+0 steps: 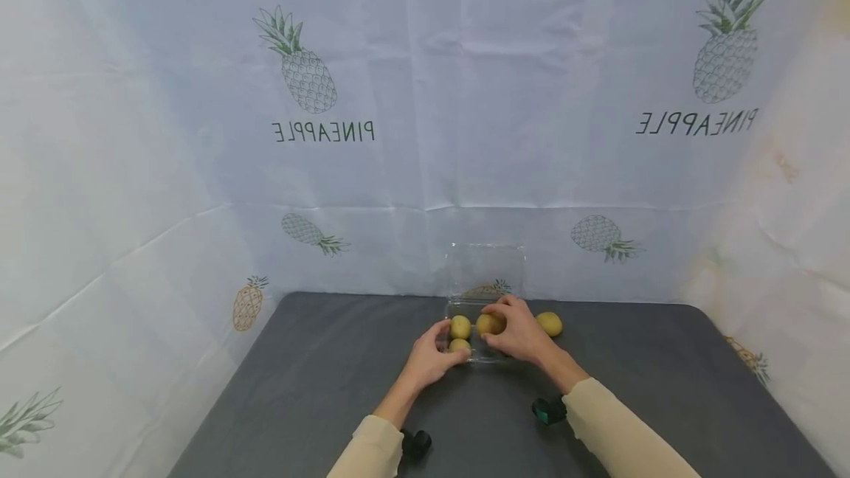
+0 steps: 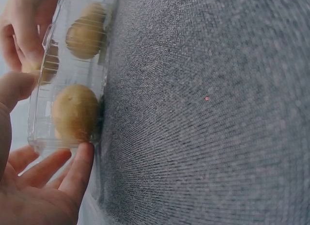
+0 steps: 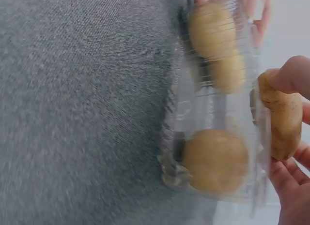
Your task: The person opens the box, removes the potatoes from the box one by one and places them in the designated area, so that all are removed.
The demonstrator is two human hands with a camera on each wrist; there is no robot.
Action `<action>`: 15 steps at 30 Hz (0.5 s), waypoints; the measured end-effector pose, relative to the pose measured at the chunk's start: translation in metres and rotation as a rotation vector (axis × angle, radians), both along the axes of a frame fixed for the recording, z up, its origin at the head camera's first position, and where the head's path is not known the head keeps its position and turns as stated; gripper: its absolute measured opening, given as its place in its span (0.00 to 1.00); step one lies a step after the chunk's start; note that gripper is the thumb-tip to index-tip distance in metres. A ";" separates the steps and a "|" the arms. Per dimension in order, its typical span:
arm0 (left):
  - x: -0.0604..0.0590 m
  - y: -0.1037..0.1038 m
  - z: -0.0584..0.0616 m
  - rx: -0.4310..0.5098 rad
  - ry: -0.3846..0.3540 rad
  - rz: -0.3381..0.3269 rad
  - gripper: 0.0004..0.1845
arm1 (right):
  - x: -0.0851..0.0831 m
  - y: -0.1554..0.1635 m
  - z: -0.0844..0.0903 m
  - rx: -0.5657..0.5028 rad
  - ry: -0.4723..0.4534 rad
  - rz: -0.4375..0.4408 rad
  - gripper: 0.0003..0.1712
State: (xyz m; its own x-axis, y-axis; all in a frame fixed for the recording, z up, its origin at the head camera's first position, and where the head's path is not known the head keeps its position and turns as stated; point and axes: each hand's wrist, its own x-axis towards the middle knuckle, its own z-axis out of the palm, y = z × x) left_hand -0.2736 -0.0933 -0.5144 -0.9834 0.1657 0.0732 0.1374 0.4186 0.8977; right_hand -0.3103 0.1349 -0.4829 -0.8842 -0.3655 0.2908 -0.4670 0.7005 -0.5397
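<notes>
A clear plastic clamshell box stands at the far middle of the grey table, its lid raised. Two yellow-brown fruits lie in its left part; the wrist views show three fruits inside. My right hand pinches another fruit between thumb and fingers at the box's rim. My left hand rests against the box's near left end, fingers straight on its corner and thumb by the rim. A further fruit lies on the table right of the box.
A grey cloth covers the table. White sheets printed with pineapples hang close behind it and on both sides. A dark wrist camera and a teal one sit under my sleeves.
</notes>
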 end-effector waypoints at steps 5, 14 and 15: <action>-0.001 -0.002 -0.002 0.004 0.000 -0.012 0.40 | 0.008 0.007 0.010 -0.045 -0.025 0.005 0.26; -0.002 -0.002 -0.003 0.007 0.001 -0.014 0.41 | 0.021 0.023 0.022 -0.063 -0.007 0.010 0.25; -0.001 -0.002 -0.003 0.008 0.000 -0.013 0.41 | 0.022 0.026 0.022 -0.062 0.003 0.012 0.24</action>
